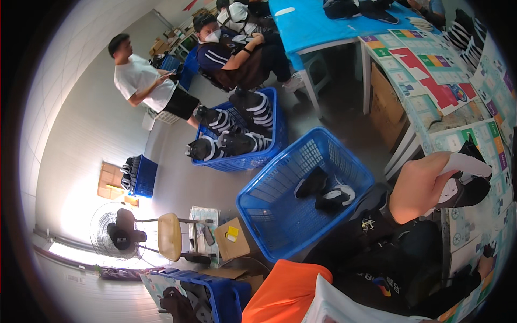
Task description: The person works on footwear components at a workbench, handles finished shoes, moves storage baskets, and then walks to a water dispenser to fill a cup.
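Note:
My left hand (416,185) is closed around a black and white shoe upper (469,185), lifted over the edge of the paper-covered table (458,132). The upper's pale lining shows beside my fingers. Low at the right rim, my right hand (486,265) rests by the same table, its fingers bent around a small dark thing that I cannot make out. Just left of my left forearm stands a blue plastic basket (274,229) with a few black and white shoe uppers (331,195) lying in it.
Another blue basket (245,161), filled with shoe uppers, stands beyond. Two people, one seated (229,62) and one standing (145,81), are at the back near a blue-topped table (323,32). A fan (121,234), a chair (169,237) and a cardboard box (235,239) stand left.

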